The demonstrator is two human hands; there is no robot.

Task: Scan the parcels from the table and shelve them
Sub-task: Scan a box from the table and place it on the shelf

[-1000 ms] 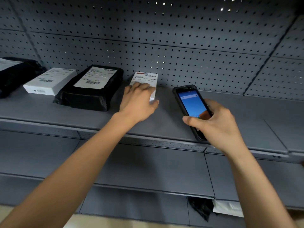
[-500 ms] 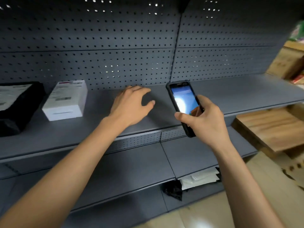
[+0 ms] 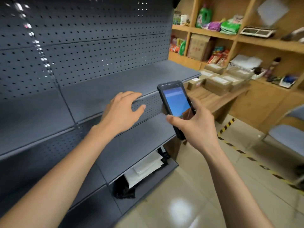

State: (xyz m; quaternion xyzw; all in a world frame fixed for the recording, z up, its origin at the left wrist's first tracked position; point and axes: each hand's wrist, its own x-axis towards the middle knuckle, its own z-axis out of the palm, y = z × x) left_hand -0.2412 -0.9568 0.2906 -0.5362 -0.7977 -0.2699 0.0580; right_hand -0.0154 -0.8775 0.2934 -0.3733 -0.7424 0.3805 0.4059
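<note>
Parcels (image 3: 218, 79) sit on the wooden table (image 3: 212, 99); right hand (image 3: 195, 124) grips scanner (image 3: 176, 104).

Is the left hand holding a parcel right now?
No, the left hand hangs open and empty over the grey shelf, while the right hand grips the scanner.

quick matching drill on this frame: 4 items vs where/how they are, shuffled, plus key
Items
1. left hand
2. handheld scanner
3. brown parcels
4. white mailers

Places or states
A. on the wooden table at right
B. on the bottom level of the grey shelf
C. held upright in the right hand, screen lit blue
D. holding nothing, fingers spread over the shelf's front edge

Pairs: 1-D, 2-C, 3-A, 4-B
</note>
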